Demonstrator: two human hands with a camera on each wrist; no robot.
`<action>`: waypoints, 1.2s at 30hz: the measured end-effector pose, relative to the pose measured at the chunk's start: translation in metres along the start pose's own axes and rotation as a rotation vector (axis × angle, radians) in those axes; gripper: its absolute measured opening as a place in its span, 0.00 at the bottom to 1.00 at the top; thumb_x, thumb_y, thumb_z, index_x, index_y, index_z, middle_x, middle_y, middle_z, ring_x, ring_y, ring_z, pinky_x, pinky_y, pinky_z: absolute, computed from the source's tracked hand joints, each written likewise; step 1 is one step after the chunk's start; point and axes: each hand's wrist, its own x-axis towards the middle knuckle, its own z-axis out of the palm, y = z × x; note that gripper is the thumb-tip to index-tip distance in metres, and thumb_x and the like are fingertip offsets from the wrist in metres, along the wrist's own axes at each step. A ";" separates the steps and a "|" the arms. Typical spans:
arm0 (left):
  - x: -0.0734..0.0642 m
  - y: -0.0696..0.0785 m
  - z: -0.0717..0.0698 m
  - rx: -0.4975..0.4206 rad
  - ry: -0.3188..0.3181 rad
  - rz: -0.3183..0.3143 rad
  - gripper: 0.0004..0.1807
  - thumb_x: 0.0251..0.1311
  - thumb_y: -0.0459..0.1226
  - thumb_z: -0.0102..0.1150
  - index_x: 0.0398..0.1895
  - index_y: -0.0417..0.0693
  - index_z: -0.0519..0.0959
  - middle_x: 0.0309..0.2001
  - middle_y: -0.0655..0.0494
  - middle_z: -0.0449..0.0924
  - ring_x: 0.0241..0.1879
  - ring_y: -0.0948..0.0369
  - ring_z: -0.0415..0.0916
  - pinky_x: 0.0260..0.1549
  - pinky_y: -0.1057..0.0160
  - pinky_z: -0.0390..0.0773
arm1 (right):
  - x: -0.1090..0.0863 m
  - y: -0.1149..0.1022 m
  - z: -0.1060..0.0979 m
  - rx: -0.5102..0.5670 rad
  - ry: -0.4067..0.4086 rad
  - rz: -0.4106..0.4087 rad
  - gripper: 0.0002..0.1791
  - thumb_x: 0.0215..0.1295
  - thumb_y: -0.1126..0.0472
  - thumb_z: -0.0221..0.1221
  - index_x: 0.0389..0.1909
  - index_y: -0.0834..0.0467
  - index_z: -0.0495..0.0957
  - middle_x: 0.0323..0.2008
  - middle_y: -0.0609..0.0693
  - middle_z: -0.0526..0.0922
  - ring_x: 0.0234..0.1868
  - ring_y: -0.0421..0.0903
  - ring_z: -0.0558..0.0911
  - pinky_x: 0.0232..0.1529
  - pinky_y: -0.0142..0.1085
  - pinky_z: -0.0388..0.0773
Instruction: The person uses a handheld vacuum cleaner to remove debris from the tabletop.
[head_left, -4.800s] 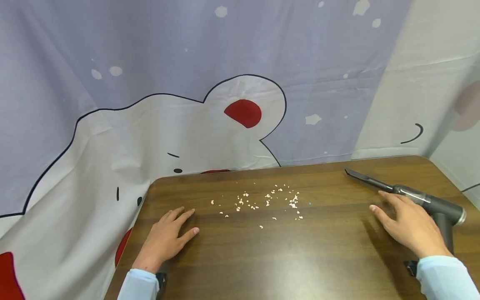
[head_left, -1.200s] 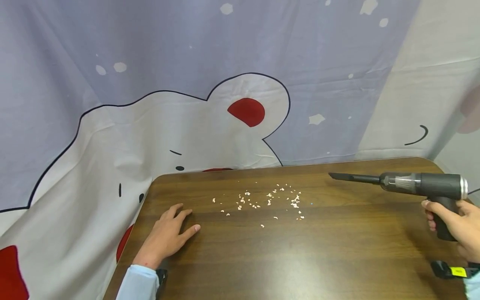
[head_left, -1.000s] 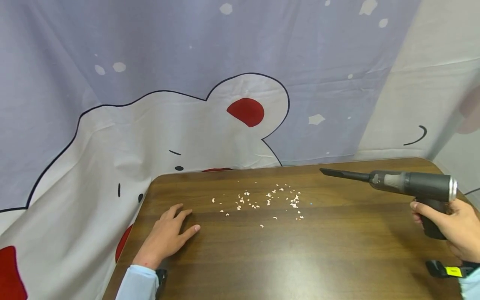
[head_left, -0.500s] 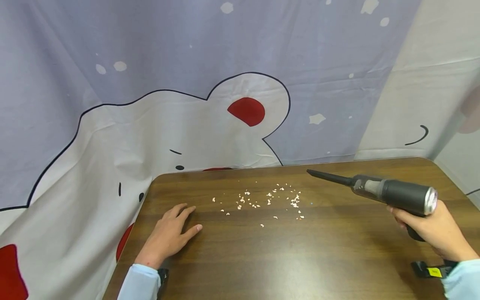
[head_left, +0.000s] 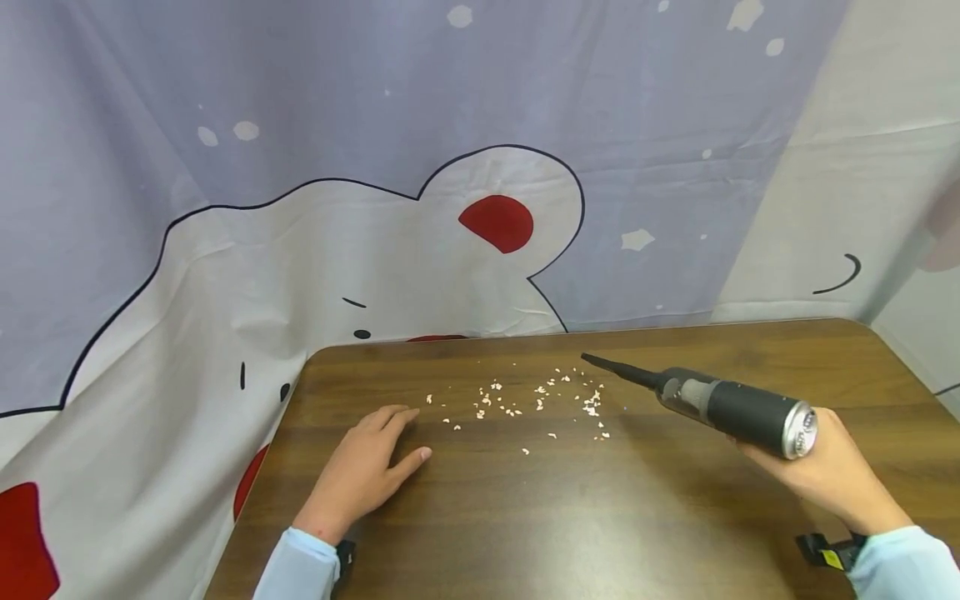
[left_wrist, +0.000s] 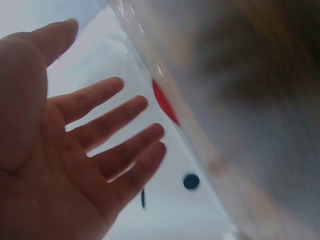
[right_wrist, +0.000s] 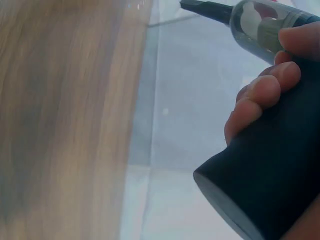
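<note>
A black handheld vacuum cleaner (head_left: 750, 412) with a narrow nozzle and a clear dust cup is held above the table by my right hand (head_left: 832, 475). In the right wrist view, the fingers (right_wrist: 265, 92) curl round its thick handle (right_wrist: 265, 155). The nozzle (head_left: 622, 368) points left, its tip over the right part of the scattered white crumbs (head_left: 591, 404). My left hand (head_left: 367, 467), fingers spread, is just left of the crumbs and holds nothing. The left wrist view shows that palm (left_wrist: 60, 165) bare.
The brown wooden table (head_left: 525, 533) has rounded far corners. Behind it and along its left side hangs a printed curtain (head_left: 337, 267) in lilac, white and red. Each wrist wears a black strap below a light blue sleeve (head_left: 903, 567).
My right hand moved from beside the lying vacuum cleaner to its handle, lifted it and brought it leftward, nozzle toward the crumbs. The left hand shifted slightly right just now.
</note>
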 end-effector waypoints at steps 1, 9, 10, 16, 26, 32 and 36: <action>0.001 0.005 0.001 -0.003 0.008 0.023 0.34 0.61 0.59 0.55 0.66 0.52 0.71 0.62 0.54 0.70 0.62 0.54 0.66 0.58 0.44 0.68 | 0.000 -0.004 0.003 -0.015 0.004 -0.045 0.22 0.39 0.66 0.76 0.39 0.61 0.82 0.29 0.43 0.85 0.29 0.36 0.81 0.32 0.22 0.75; 0.007 0.042 0.007 -0.007 0.058 0.188 0.36 0.62 0.59 0.53 0.69 0.52 0.67 0.63 0.57 0.69 0.63 0.57 0.65 0.58 0.49 0.69 | 0.000 -0.033 0.026 -0.198 0.008 -0.347 0.30 0.24 0.67 0.75 0.39 0.53 0.82 0.34 0.41 0.84 0.31 0.38 0.81 0.32 0.30 0.78; 0.007 0.047 0.007 -0.008 0.062 0.209 0.37 0.63 0.60 0.53 0.70 0.52 0.66 0.63 0.57 0.68 0.63 0.57 0.64 0.59 0.49 0.69 | -0.001 -0.037 0.028 -0.216 0.004 -0.370 0.30 0.23 0.66 0.73 0.38 0.50 0.81 0.32 0.38 0.82 0.29 0.37 0.80 0.30 0.33 0.78; 0.009 0.074 0.016 -0.029 0.079 0.341 0.41 0.62 0.59 0.54 0.74 0.52 0.60 0.65 0.58 0.64 0.65 0.59 0.60 0.62 0.52 0.65 | -0.008 -0.063 0.042 -0.260 -0.037 -0.469 0.26 0.26 0.58 0.71 0.32 0.38 0.73 0.27 0.26 0.71 0.23 0.30 0.69 0.21 0.32 0.71; 0.013 0.116 0.028 -0.047 0.109 0.489 0.49 0.59 0.61 0.56 0.78 0.52 0.50 0.75 0.60 0.49 0.72 0.54 0.47 0.67 0.49 0.56 | -0.017 -0.085 0.063 -0.267 -0.103 -0.553 0.21 0.35 0.51 0.71 0.28 0.37 0.68 0.24 0.27 0.63 0.21 0.29 0.64 0.20 0.26 0.66; 0.019 0.141 0.033 -0.077 0.117 0.557 0.50 0.59 0.63 0.54 0.79 0.55 0.47 0.74 0.64 0.52 0.71 0.58 0.51 0.64 0.50 0.61 | -0.021 -0.092 0.071 -0.213 -0.060 -0.625 0.22 0.33 0.54 0.71 0.27 0.37 0.67 0.26 0.25 0.61 0.22 0.26 0.62 0.21 0.21 0.63; 0.021 0.149 0.035 -0.085 0.124 0.580 0.50 0.58 0.63 0.55 0.78 0.56 0.47 0.70 0.63 0.59 0.68 0.60 0.56 0.63 0.53 0.61 | -0.024 -0.100 0.071 -0.184 -0.054 -0.642 0.22 0.33 0.54 0.71 0.26 0.36 0.67 0.26 0.26 0.60 0.22 0.25 0.61 0.22 0.18 0.61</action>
